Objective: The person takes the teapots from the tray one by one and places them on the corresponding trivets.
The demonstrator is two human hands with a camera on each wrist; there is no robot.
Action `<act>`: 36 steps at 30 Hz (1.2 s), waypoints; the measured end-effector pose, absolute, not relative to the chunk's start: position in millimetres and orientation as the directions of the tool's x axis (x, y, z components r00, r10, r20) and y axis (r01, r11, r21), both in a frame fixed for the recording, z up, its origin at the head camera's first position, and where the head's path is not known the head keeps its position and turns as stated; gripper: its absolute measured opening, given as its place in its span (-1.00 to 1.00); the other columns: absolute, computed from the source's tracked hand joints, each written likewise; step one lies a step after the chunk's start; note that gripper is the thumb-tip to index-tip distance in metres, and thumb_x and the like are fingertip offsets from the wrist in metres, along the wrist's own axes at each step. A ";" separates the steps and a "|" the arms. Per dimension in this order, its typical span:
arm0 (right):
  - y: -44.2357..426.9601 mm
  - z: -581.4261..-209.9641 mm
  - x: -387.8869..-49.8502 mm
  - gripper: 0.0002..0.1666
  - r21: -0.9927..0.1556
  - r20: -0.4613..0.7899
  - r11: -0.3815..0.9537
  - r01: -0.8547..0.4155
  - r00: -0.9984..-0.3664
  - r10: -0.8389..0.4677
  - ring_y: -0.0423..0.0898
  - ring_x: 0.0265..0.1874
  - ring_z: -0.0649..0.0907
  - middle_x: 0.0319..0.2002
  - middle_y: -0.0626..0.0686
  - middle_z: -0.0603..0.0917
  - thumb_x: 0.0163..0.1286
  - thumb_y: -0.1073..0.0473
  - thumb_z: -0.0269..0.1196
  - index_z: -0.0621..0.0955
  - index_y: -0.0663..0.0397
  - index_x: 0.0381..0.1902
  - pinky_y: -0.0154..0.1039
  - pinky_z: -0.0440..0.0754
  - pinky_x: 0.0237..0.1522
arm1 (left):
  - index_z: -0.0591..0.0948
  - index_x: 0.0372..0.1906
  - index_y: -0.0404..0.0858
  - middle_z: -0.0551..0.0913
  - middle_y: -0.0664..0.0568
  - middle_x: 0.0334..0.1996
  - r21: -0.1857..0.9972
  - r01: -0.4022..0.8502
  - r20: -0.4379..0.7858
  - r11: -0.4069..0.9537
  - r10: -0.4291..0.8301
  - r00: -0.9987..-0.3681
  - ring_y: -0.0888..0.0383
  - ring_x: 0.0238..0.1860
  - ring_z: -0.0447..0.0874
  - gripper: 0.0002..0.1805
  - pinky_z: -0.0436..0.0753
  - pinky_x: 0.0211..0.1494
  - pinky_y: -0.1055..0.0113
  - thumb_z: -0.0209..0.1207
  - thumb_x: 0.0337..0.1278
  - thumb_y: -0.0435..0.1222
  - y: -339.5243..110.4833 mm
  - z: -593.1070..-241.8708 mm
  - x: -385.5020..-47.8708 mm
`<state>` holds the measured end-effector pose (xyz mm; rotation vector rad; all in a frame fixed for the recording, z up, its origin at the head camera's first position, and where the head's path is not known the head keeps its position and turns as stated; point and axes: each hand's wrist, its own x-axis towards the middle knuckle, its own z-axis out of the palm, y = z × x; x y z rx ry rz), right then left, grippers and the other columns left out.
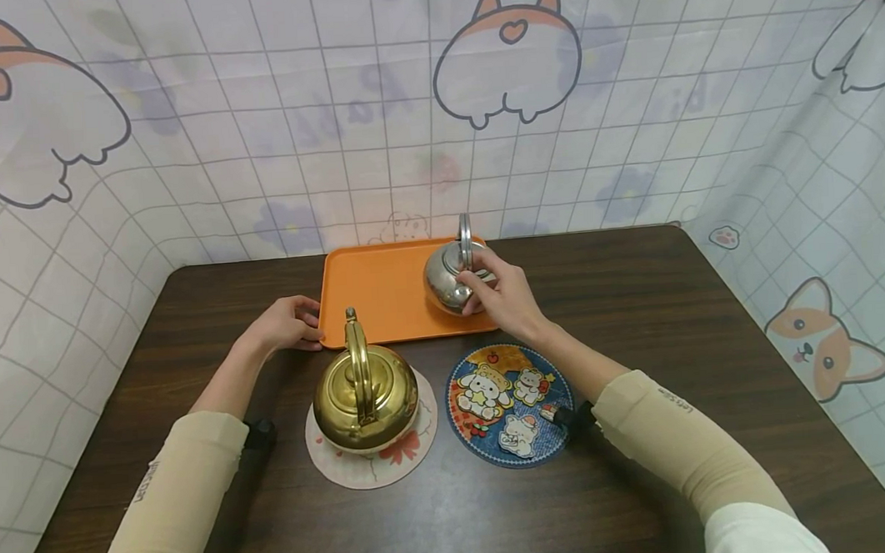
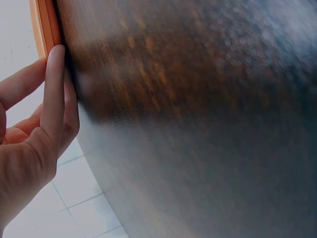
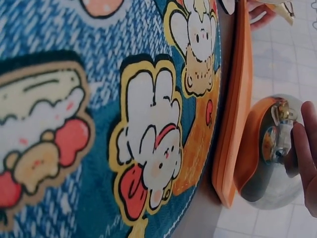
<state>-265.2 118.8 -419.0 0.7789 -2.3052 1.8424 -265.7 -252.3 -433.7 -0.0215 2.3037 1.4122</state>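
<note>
In the head view, a silver kettle (image 1: pixel 441 278) with an upright handle is at the right end of an orange tray (image 1: pixel 376 292). My right hand (image 1: pixel 507 294) holds the kettle by the lower part of its handle, thumb and fingers bent around it. The right wrist view shows fingers (image 3: pixel 308 134) against the kettle's shiny side (image 3: pixel 272 193). At the tray's left edge my left hand (image 1: pixel 287 324) rests its fingertips on the rim. Those fingers (image 2: pixel 55 94) look fairly straight in the left wrist view. A gold kettle (image 1: pixel 388 388) stands nearer, between my forearms.
Under the gold kettle lies a round pale mat (image 1: pixel 370 472) with red flowers. A round blue cartoon mat (image 1: pixel 497 453) lies to its right, beneath my right forearm. The dark wooden table (image 1: pixel 456 526) meets a wall covering (image 1: pixel 376 146) at the back.
</note>
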 end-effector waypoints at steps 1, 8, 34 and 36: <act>118.6 -416.3 -263.2 -0.73 -0.886 0.375 0.146 -0.440 -0.865 -0.332 0.30 -0.53 0.72 -0.05 0.30 0.61 0.60 0.28 0.16 0.55 0.33 0.14 0.03 0.82 -0.37 | 0.17 0.45 -0.62 0.45 -0.37 0.00 0.846 -0.235 -0.370 0.479 0.210 -0.905 0.07 -0.26 0.71 -0.35 0.81 -0.08 0.22 0.14 0.34 -0.63 -252.4 -433.9 -265.8; 117.3 -392.1 -244.8 -0.74 -0.887 0.370 0.149 -0.438 -0.865 -0.338 0.41 -0.49 0.69 -0.06 0.37 0.59 0.58 0.40 0.12 0.52 0.47 0.12 0.12 0.80 -0.32 | 0.17 0.46 -0.61 0.44 -0.36 -0.01 0.846 -0.239 -0.373 0.476 0.210 -0.904 0.10 -0.29 0.70 -0.34 0.81 -0.09 0.22 0.14 0.34 -0.63 -252.8 -434.9 -266.9; 128.8 -414.2 -254.3 -0.73 -0.874 0.397 0.151 -0.462 -0.857 -0.329 0.15 -0.54 0.73 -0.05 0.20 0.62 0.62 0.20 0.16 0.58 0.23 0.14 -0.11 0.82 -0.37 | 0.16 0.46 -0.62 0.45 -0.38 0.00 0.850 -0.236 -0.369 0.471 0.213 -0.905 0.11 -0.29 0.70 -0.34 0.81 -0.08 0.22 0.13 0.34 -0.64 -253.2 -437.0 -267.8; 129.7 -414.4 -254.0 -0.74 -0.873 0.396 0.153 -0.462 -0.857 -0.329 0.15 -0.54 0.73 -0.06 0.20 0.62 0.62 0.20 0.16 0.58 0.21 0.14 -0.10 0.82 -0.37 | 0.16 0.46 -0.62 0.45 -0.37 0.00 0.851 -0.235 -0.368 0.471 0.214 -0.905 0.11 -0.29 0.70 -0.34 0.81 -0.08 0.21 0.13 0.34 -0.64 -253.1 -436.8 -267.6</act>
